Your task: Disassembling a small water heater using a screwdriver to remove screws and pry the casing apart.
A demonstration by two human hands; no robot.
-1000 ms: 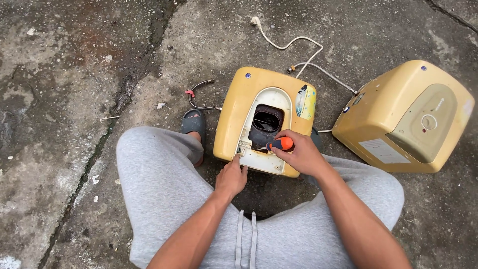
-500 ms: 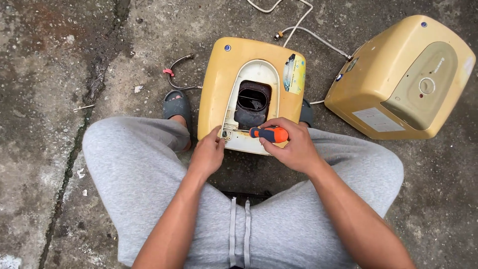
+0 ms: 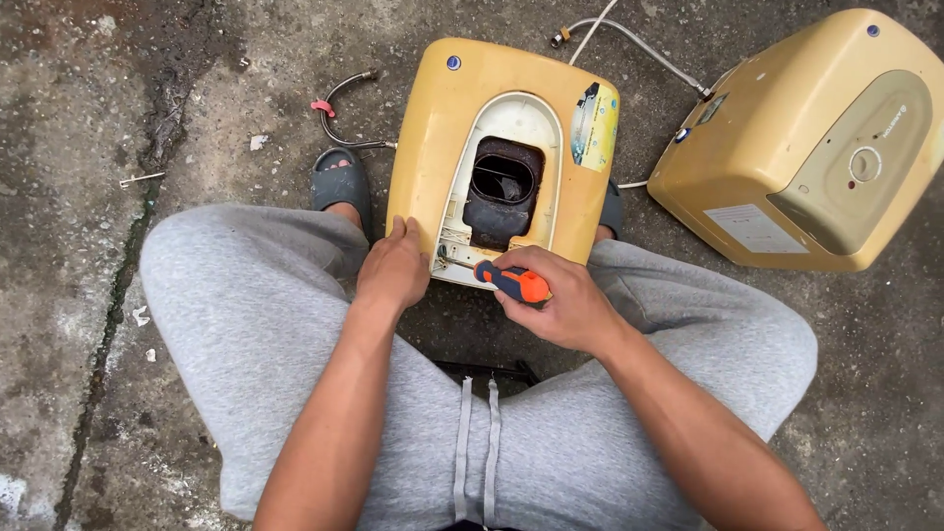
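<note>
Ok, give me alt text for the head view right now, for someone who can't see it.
A seated person's right hand holds an orange-handled screwdriver against the lower edge of a yellow appliance casing with an open dark cavity, while the left hand steadies its rim. A second yellow unit and a braided hose lie on the wet concrete ground.

A yellow-and-blue sticker on one casing, a white label on the other.

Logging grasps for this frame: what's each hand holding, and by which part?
The right hand grips a screwdriver by its orange and blue handle, tip at the yellow heater casing. The left hand holds no tool; it steadies the casing's lower edge.
</note>
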